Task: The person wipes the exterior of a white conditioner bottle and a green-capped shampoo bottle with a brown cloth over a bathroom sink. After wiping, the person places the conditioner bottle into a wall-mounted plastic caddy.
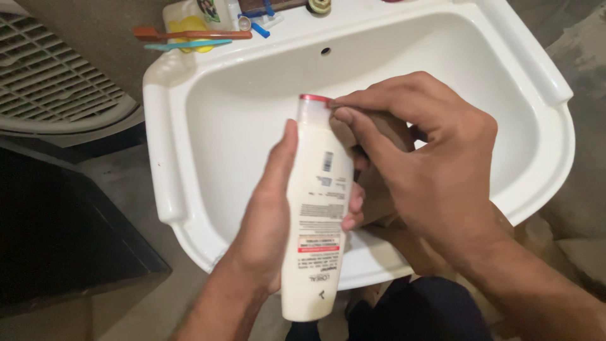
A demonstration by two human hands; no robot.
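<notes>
The bowl of the white moulded sink (pixel 208 126) lies bare on its left side and far end, giving a hand room to pass there. Over its middle, both hands and the tall white plastic bottle (pixel 315 208) block the way. The back ledge is crowded by an orange toothbrush (pixel 189 34), a teal toothbrush (pixel 183 45) and a yellow soap bar (pixel 189 25).

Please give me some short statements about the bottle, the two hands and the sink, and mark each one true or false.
1. The left hand holds a white bottle. True.
2. The right hand rests on the sink rim. False: its fingertips are at the bottle's red-edged cap.
3. The bottle is over the sink basin. True.
4. The sink is full of water. False: no water shows.
5. Toothbrushes lie on the back ledge. True.
</notes>
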